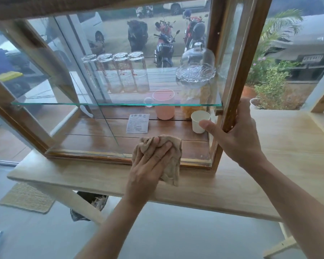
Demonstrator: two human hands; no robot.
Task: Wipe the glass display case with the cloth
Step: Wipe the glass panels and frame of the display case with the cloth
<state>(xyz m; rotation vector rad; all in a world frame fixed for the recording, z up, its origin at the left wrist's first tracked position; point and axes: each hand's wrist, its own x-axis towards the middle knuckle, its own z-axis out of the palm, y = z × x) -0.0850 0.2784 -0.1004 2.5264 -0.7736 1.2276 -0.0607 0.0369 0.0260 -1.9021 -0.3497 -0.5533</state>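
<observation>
A wood-framed glass display case [51, 144] stands on a pale wooden table [269, 165]. My left hand [148, 165] presses a crumpled beige cloth [173, 165] flat against the lower part of the case's front glass, near the bottom frame. My right hand [236, 135] grips the case's right front wooden post [241, 71], thumb on the inner side. A glass shelf [64, 104] spans the inside of the case.
On the shelf stand several upturned glasses [118, 71] and a glass domed dish [195, 68]. Below sit a pink cup [165, 107], a white paper cup [199, 121], a jar of snacks [193, 105] and a printed card [137, 123]. Potted plants [269, 86] stand outside at right.
</observation>
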